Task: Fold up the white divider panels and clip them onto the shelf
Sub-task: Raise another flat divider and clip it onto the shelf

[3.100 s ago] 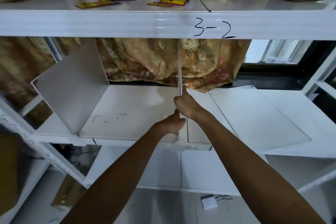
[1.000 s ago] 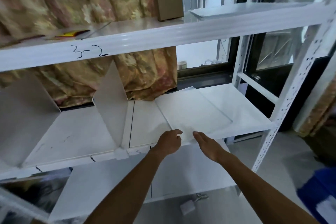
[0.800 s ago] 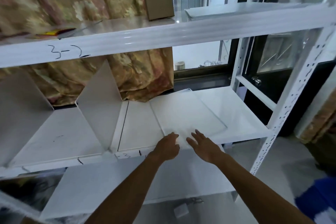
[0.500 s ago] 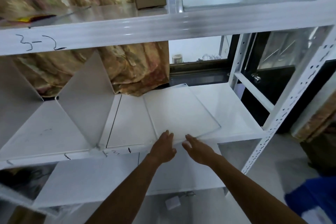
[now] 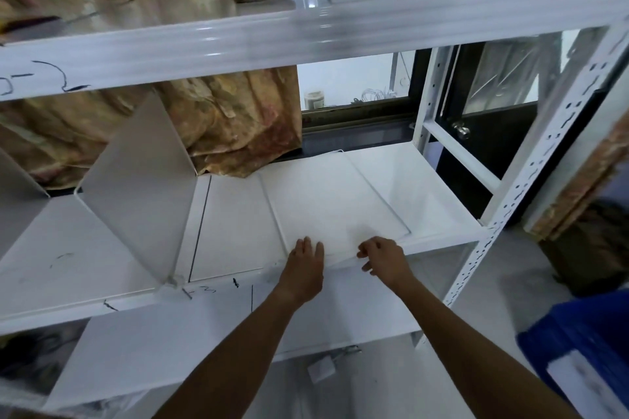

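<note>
The flat panel lies on the middle shelf, to the right of the standing divider, with its front edge at the shelf's front lip. It is set slightly askew to that lip.

The left hand is laid palm-down on the panel's front left corner, fingers extended; nothing is enclosed by it. The right hand is placed at the front edge to the right of the left hand. Its fingertips are curled at the edge, which appears slightly raised there, but a closed grip on the panel cannot be confirmed; whether anything is pinched cannot be told.

The step in hand is judged to be the lifting of this panel's front edge, so that it can be folded upright.

For a clean result:
- The front edge should be raised by the right fingertips until a full hold is obtained.
- The left corner should be held down only until that hold is secure, then released, or the sheet will be bowed.
- The panel should be squared to the shelf lip before it is stood up, parallel to the standing divider.
- The clip point at the lip should be checked. A small fitting is visible at the foot of the standing divider; none can be made out at this panel.
</note>
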`<move>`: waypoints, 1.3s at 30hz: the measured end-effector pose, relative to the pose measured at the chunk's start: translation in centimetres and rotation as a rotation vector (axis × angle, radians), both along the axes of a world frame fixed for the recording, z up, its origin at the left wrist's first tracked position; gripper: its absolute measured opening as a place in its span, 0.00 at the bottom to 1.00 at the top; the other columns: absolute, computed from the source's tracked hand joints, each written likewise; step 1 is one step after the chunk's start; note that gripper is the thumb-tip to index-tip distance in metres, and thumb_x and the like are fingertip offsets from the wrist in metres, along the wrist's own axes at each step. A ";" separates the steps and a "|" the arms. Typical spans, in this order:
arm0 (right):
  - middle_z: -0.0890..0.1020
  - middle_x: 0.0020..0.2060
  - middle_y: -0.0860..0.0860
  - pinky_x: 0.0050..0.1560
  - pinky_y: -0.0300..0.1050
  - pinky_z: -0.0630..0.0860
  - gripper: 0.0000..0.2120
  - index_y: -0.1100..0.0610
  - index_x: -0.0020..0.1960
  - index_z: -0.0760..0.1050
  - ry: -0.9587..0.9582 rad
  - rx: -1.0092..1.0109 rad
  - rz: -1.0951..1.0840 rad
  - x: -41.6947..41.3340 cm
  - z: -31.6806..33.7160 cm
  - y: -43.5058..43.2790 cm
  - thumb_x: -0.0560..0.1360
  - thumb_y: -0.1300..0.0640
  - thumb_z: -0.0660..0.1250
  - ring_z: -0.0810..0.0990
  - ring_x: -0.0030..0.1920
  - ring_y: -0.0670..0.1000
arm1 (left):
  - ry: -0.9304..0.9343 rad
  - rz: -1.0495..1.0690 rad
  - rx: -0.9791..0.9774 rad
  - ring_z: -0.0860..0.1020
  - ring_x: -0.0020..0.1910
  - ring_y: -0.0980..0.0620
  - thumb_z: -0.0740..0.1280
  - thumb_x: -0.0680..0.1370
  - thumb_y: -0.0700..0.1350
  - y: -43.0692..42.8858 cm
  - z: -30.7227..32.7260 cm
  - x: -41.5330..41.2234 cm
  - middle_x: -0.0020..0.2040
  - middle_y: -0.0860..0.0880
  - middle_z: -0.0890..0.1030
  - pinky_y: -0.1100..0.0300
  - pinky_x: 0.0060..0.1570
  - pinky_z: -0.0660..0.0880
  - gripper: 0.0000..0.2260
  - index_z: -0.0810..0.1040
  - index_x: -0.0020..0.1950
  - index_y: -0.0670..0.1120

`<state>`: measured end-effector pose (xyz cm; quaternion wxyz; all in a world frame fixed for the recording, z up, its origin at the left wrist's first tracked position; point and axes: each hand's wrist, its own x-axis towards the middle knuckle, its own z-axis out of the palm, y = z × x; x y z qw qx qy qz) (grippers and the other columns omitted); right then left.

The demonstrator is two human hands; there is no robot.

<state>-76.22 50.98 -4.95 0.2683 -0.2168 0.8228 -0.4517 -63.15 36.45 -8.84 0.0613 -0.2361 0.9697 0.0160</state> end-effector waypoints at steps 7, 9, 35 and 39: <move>0.86 0.36 0.64 0.36 0.43 0.75 0.22 0.69 0.40 0.84 -0.217 0.010 -0.118 -1.1 2.2 0.5 0.79 0.55 0.59 0.80 0.32 0.56 | 0.055 -0.120 -0.036 0.53 0.76 0.33 0.57 0.81 0.41 0.3 0.6 1.2 0.79 0.36 0.46 0.41 0.72 0.62 0.28 0.49 0.79 0.41; 0.87 0.37 0.63 0.38 0.44 0.77 0.22 0.70 0.42 0.84 -0.228 0.016 -0.060 -0.6 3.4 0.0 0.79 0.55 0.59 0.81 0.34 0.56 | 0.083 -0.121 -0.024 0.52 0.77 0.34 0.56 0.81 0.41 0.2 1.2 1.6 0.79 0.37 0.45 0.41 0.72 0.63 0.28 0.49 0.79 0.42; 0.88 0.43 0.58 0.57 0.54 0.82 0.32 0.67 0.48 0.84 -0.198 0.204 0.270 3.8 13.1 -5.0 0.82 0.42 0.54 0.87 0.47 0.59 | 0.336 -0.029 0.065 0.52 0.78 0.42 0.60 0.79 0.43 -3.3 8.5 5.7 0.80 0.41 0.48 0.49 0.66 0.70 0.26 0.57 0.76 0.43; 0.88 0.47 0.59 0.59 0.55 0.81 0.40 0.64 0.54 0.84 -0.249 0.424 0.432 4.9 13.3 -5.6 0.78 0.30 0.51 0.87 0.49 0.59 | 0.401 0.025 0.085 0.52 0.79 0.44 0.59 0.81 0.45 -3.7 9.7 6.4 0.80 0.42 0.49 0.51 0.71 0.64 0.26 0.56 0.77 0.43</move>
